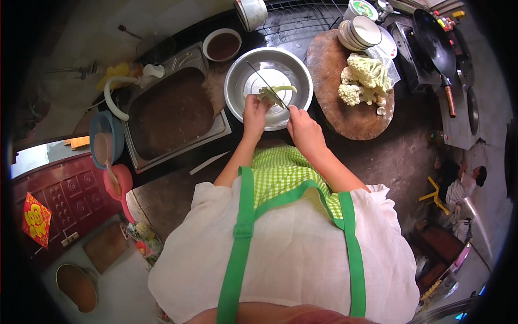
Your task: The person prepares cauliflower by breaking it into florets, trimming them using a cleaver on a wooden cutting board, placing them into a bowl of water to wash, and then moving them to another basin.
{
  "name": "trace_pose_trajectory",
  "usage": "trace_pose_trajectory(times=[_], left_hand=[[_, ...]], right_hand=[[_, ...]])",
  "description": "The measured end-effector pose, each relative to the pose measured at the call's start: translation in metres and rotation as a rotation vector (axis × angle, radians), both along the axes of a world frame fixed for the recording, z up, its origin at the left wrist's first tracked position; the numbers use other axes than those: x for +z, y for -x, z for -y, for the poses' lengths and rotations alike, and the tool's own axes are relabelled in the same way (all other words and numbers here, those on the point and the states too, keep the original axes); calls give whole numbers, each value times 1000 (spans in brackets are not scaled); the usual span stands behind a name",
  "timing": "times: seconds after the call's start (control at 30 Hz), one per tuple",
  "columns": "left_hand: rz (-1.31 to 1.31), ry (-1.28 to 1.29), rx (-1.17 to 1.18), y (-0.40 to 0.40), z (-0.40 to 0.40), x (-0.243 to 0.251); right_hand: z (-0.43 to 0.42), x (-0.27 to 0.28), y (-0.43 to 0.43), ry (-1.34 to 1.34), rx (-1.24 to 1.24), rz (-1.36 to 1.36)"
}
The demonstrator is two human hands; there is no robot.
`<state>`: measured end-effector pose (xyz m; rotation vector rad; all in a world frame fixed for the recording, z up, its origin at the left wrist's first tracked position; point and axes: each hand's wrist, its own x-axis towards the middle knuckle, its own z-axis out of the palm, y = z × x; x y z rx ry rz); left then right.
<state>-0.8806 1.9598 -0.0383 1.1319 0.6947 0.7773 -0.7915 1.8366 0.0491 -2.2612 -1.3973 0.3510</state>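
Observation:
My left hand (255, 117) holds a cauliflower piece (270, 95) with a long pale stem over a round metal basin (229, 87). In my right hand (306, 130) is the handle of a knife (263, 79), whose thin blade reaches up and left across the basin, against or just above the piece. Whether the edge touches the piece I cannot tell. Right of the basin, more cauliflower (366, 75) lies on a thick wooden chopping board (332, 93), with small white pieces (381, 110) near it that look like garlic.
A sink (174, 113) of brownish water and a bowl of dark liquid (222, 45) are on the left. Stacked bowls (364, 31) rest at the board's back edge. A wok (435, 44) stands on the stove at right. Farther right, a person (465, 184) sits low by a yellow stool (435, 196).

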Motion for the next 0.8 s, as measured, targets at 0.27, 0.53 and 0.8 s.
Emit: trace_pose_trajectory(times=[0.27,0.53,0.8], left_hand=[[283,440,-16,9,-15,20],[383,713,-189,8,-34,5],[72,531,-220,-9,-26,18]], right_hand=[[-1,-31,-26,-34,-165,-179],[32,5,-13,-262,-103,-219],[54,34,-6,-252,-77,-155]])
